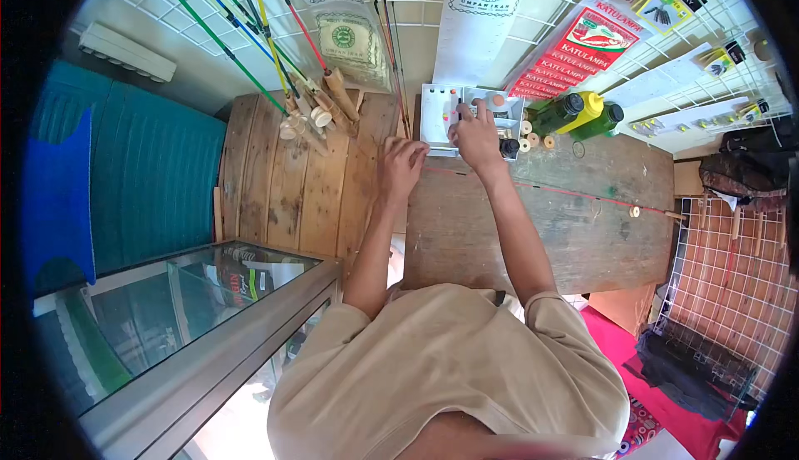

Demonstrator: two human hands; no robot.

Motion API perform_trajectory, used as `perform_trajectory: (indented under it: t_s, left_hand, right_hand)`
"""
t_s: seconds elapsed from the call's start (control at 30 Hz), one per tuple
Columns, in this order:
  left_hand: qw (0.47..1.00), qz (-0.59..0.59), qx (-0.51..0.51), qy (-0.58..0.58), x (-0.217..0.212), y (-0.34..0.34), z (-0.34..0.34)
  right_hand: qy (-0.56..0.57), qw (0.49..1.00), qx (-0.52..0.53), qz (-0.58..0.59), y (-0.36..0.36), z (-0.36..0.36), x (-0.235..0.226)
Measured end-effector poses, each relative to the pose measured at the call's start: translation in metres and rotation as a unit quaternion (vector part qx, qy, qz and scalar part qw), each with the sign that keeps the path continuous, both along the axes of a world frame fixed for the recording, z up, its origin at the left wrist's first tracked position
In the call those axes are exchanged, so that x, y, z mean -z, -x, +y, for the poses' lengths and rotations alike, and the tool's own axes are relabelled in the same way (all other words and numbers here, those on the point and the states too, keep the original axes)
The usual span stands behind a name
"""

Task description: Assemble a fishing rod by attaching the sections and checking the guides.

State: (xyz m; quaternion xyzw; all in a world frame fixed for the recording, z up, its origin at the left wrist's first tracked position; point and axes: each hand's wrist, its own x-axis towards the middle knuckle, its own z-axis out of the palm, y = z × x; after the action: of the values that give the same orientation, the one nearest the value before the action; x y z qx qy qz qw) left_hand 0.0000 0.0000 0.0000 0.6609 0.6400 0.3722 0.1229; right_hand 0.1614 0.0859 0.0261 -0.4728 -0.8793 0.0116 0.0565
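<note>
One left hand (401,166) I watch is at the white box (434,130), near left corner; I cannot tell its fingers' grip; my right hand (477,134) is above, fingers apart.

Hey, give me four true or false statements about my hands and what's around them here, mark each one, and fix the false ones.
1. The right hand is over the white, rectangular compartmented box. True.
2. The left hand is on the metal-framed glass case. False: the left hand is at the white box's near left corner.
3. A yellow plastic bottle is between two green bottles. True.
4. The teal ridged panelling is on the person's right. False: the teal panelling is on the left.
</note>
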Motion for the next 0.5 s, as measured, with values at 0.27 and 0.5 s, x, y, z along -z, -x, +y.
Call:
perform_trajectory:
  t_s: [0.27,0.5]
  left_hand:
    - [0.996,-0.08,-0.024,-0.041,0.005,-0.003,0.004]
    - [0.993,-0.114,-0.028,-0.024,0.006,-0.007,0.005]
  right_hand:
    - [-0.047,0.993,0.003,0.107,-0.007,0.0,0.017]
    - [-0.04,0.987,-0.021,0.153,0.004,0.001,0.021]
